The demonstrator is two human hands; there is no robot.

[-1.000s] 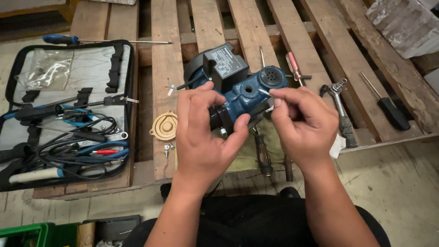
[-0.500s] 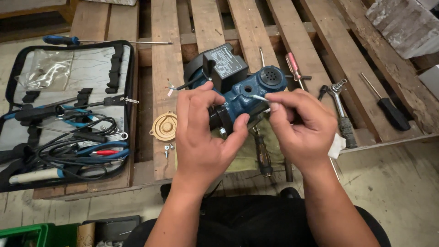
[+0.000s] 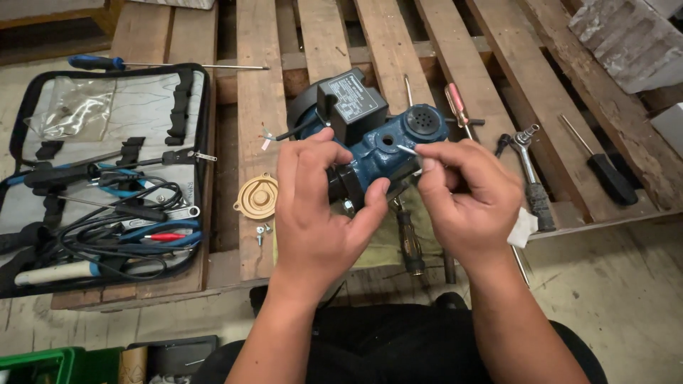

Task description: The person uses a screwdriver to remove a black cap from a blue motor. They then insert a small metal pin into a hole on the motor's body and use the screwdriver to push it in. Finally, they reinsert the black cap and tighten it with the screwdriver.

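**Blue pump held over pallet, clutter both sides**

We see an open tool case left, a tan round cover and small screws beside it, screwdrivers and a wrench right. Our left hand wraps the blue pump; our right hand pinches a thin pale sliver at its port. Pump's long axis runs lower-left to upper-right, round grille end away from us

wooden pallet under all | open tool case at left with pliers, cables | blue-handled screwdriver above case | tan round cover beside two small screws | black-handled screwdriver and adjustable wrench at right
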